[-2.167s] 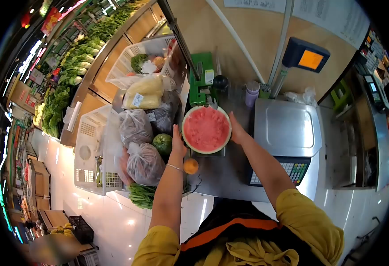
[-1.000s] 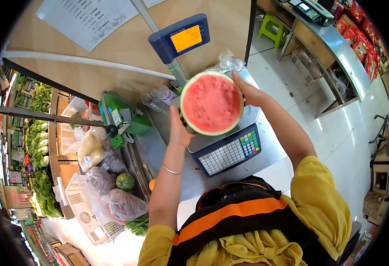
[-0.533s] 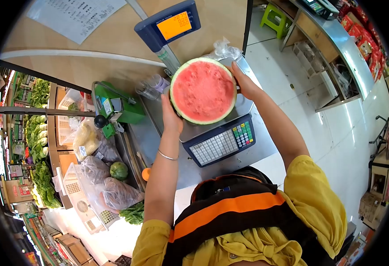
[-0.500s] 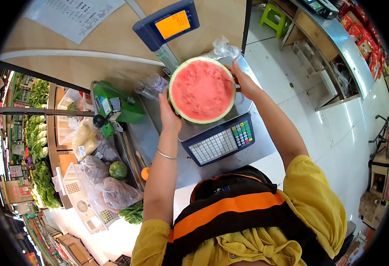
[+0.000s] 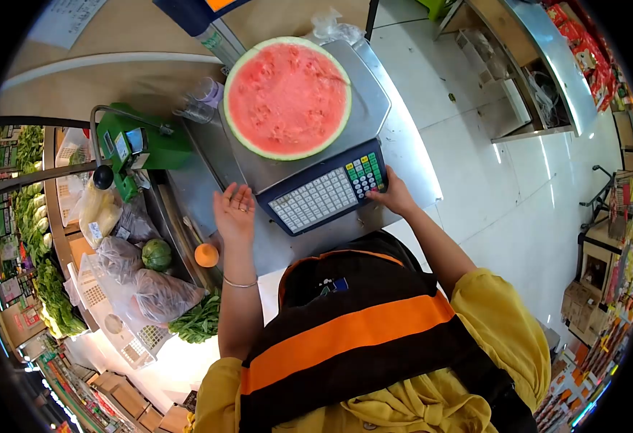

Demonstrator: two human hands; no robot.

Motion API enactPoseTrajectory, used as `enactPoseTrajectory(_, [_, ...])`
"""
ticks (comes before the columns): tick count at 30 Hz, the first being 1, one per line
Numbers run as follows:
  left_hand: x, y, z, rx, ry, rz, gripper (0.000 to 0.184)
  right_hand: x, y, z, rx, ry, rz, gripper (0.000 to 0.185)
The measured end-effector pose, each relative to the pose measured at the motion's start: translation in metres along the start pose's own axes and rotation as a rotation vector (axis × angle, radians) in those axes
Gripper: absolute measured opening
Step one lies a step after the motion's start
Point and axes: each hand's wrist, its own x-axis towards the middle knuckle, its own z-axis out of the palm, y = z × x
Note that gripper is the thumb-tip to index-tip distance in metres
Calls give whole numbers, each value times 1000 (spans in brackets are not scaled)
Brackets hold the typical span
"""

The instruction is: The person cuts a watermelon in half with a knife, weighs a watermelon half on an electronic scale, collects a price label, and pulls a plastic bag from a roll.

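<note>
Half a watermelon (image 5: 287, 97) rests cut side up on the metal platform (image 5: 368, 101) of a weighing scale, its red flesh ringed by a pale green rim. In front of it is the scale's keypad (image 5: 315, 196), with white, green and a few coloured keys. My right hand (image 5: 397, 195) is at the keypad's right end, its thumb over the lower keys and its fingers along the side edge. Palm up and empty, my left hand (image 5: 235, 214) is open to the left of the keypad, its fingers slightly curled.
A green device (image 5: 146, 148) with a metal bar stands left of the scale, beside a clear plastic cup (image 5: 197, 108). An orange round object (image 5: 206, 255) lies near my left forearm. Bagged produce and a small green melon (image 5: 157, 255) sit in a basket. Shelving (image 5: 547, 65) stands at right.
Both hands have let go of the watermelon half, which now lies on the scale. My right hand has come down to the keypad, my left hand to its left. The view has shifted.
</note>
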Motion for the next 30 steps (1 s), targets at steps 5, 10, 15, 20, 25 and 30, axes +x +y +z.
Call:
enactPoseTrajectory(5, [-6, -15, -17, -28, 66, -65, 42, 2, -4, 5, 26, 67, 42, 72])
enactPoseTrajectory(10, [-8, -13, -33, -26, 77, -43, 38, -1, 3, 10, 13, 108, 53, 78])
enactPoseTrajectory(15, [-11, -11, -46, -25, 90, -32, 37, -10, -3, 20, -104, 218, -30, 92])
enactPoseTrajectory(20, [-14, -18, -50, -39, 149, -53, 37, -13, -9, 23, -167, 256, 41, 96])
enactPoseTrajectory(25, [-10, -25, -57, -52, 107, -53, 37, -6, -11, 22, -69, 258, 61, 87])
enactPoseTrajectory(30, [-13, -25, -59, -60, 125, -50, 35, -2, -11, 27, 14, 244, 144, 82])
